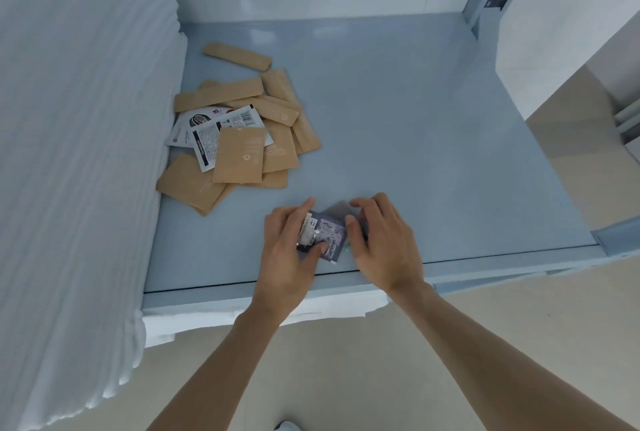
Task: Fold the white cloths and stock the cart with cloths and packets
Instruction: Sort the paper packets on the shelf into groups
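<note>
Pale blue metal makes up the cart shelf [398,125], and everything here is placed against it. Near its front edge both hands work a small bundle of dark packets [325,234]: the left hand [289,250] has its fingers and thumb curled round the bundle's left side, a closed grip on the packets, while the right hand [381,240] curls against the right side, thumb on the top face, apparently squaring the stack so it sets down tidy; I judge it is grasping the same packets, though its fingertips are partly hidden. The bundle sits low over the shelf, touching it or nearly so; I cannot tell which. Further back and to the left on the shelf lies a loose heap of tan packets [239,156] with two white printed sachets [221,132] mixed in, pushed up against a tall stack of folded white cloths [79,153] that fills the shelf's left side. That leaves the right of the shelf bare, the likely spot for the dark packets.
</note>
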`<action>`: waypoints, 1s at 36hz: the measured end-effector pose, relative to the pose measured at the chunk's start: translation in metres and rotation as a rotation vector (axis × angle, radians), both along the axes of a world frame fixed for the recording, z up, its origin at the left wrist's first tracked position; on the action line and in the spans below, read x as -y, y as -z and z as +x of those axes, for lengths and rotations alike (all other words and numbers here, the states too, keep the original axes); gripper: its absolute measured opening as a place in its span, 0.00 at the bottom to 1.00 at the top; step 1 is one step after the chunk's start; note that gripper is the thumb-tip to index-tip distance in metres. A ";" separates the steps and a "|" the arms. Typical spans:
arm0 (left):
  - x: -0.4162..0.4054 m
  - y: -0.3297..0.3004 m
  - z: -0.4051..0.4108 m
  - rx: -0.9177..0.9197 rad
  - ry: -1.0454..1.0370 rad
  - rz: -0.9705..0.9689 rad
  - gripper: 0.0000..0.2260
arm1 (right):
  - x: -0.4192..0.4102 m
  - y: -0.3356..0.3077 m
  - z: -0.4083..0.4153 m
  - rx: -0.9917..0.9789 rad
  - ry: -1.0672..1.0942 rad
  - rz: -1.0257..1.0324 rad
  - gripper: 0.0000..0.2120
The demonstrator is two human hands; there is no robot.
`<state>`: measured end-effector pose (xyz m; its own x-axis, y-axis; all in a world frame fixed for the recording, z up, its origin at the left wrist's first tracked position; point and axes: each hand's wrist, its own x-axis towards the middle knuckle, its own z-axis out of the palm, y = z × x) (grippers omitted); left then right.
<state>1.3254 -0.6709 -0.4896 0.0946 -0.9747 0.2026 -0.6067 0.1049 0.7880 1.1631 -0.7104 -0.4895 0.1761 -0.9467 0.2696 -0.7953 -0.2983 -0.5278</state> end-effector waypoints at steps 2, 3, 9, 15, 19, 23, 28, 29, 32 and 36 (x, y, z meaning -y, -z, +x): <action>-0.002 -0.003 -0.003 -0.081 -0.088 -0.036 0.28 | 0.000 -0.001 -0.001 0.069 0.030 0.001 0.08; -0.003 -0.005 -0.004 -0.128 -0.147 -0.051 0.26 | 0.001 -0.001 -0.001 0.090 0.041 0.004 0.08; 0.002 -0.015 -0.016 0.105 -0.163 -0.334 0.14 | 0.004 0.000 -0.001 0.132 0.058 0.032 0.08; 0.010 -0.002 -0.031 0.315 0.014 -0.180 0.18 | 0.005 0.001 -0.001 0.136 0.080 0.017 0.08; 0.010 0.001 -0.028 0.362 0.165 -0.141 0.21 | 0.005 0.002 -0.001 0.114 0.071 0.020 0.11; 0.010 -0.001 -0.029 0.238 0.143 -0.047 0.23 | 0.004 0.002 0.001 0.049 0.078 0.013 0.12; 0.012 -0.002 -0.024 0.077 0.039 0.006 0.23 | 0.005 0.004 0.002 -0.033 0.070 0.011 0.09; 0.012 -0.003 -0.024 0.087 0.047 0.000 0.22 | 0.006 0.004 0.002 -0.041 0.062 0.013 0.09; 0.012 -0.001 -0.026 0.123 0.082 -0.028 0.21 | 0.005 0.005 0.002 -0.052 0.039 0.009 0.12; 0.011 0.003 -0.025 0.120 0.063 -0.057 0.19 | 0.005 0.002 0.002 -0.054 0.023 -0.001 0.12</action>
